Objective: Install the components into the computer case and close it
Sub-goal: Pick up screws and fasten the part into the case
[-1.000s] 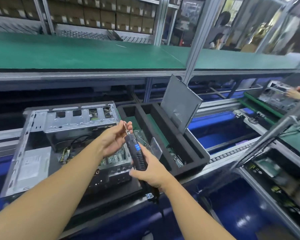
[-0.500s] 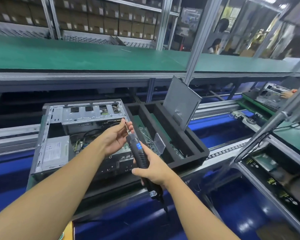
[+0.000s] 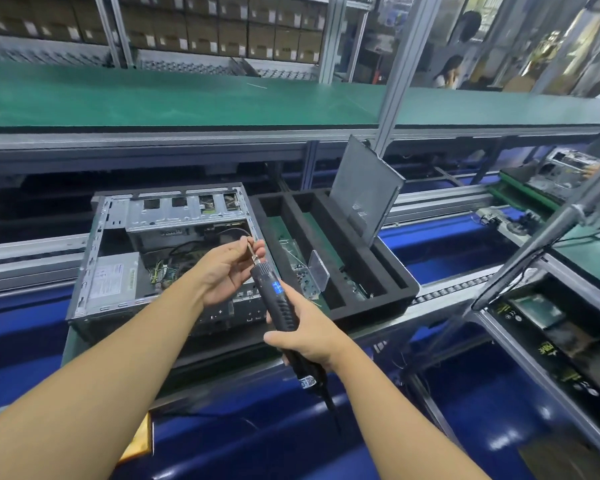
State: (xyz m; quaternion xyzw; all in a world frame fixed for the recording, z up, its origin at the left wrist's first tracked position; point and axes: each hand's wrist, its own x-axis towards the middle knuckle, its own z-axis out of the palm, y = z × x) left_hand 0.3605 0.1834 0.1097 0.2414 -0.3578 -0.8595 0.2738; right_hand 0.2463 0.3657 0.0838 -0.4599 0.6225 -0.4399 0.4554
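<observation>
The open grey sheet-metal computer case [image 3: 167, 251] lies on its side on the assembly line's surface with its upper face uncovered, so the closing step is plainly not done. Just above the case's right edge the person holds a black electric screwdriver with a small blue display [image 3: 278, 299]. The right hand [image 3: 309, 337] has its grip wrapped round the handle, fingers curled about it. The left hand [image 3: 224, 271] pinches the thin metal bit [image 3: 252, 249] at the tool's tip between thumb and fingertips, seemingly seating the bit or setting a screw on it; any screw is too small to make out. Inside the case a silver power-supply box with a white label [image 3: 113, 277] sits in the near-left part and loose cables cross the middle, so some parts seem to be in already. Just right of the case stands a black foam tray with long slots [image 3: 388, 299], holding what look like green circuit boards [image 3: 323, 237] and a clear plastic piece [image 3: 318, 274] — likely components yet to go in. The flat grey side panel [image 3: 364, 188] leans upright in the tray's far slot, apart from the case. I judge the job roughly midway — fastening, the remaining parts and the panel are left.
</observation>
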